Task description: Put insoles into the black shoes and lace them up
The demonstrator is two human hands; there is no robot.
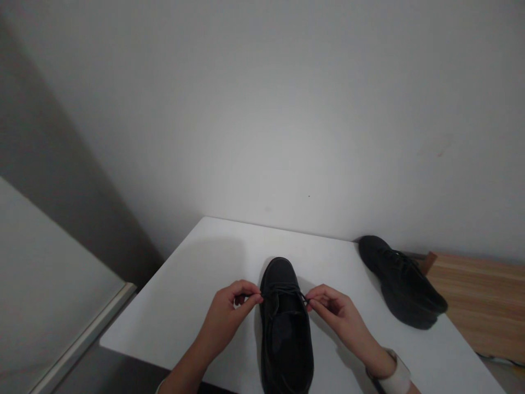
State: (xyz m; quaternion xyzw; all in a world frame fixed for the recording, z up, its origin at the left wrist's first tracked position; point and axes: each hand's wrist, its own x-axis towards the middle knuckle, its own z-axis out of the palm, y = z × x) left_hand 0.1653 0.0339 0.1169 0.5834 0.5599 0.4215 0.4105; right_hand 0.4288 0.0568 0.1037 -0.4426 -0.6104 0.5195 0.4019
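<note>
A black lace-up shoe (284, 328) lies on the white table (197, 284), toe pointing away from me. My left hand (229, 314) is pinched shut on the left end of the shoe's lace (283, 293) at the shoe's left side. My right hand (334, 312) is pinched shut on the lace's right end at the shoe's right side. The lace runs taut across the top of the shoe between my two hands.
A second black shoe (400, 282) lies at the table's far right edge, on its side. A wooden surface (479, 301) adjoins the table on the right. A white wall stands behind. A pale panel (53, 295) stands to the left.
</note>
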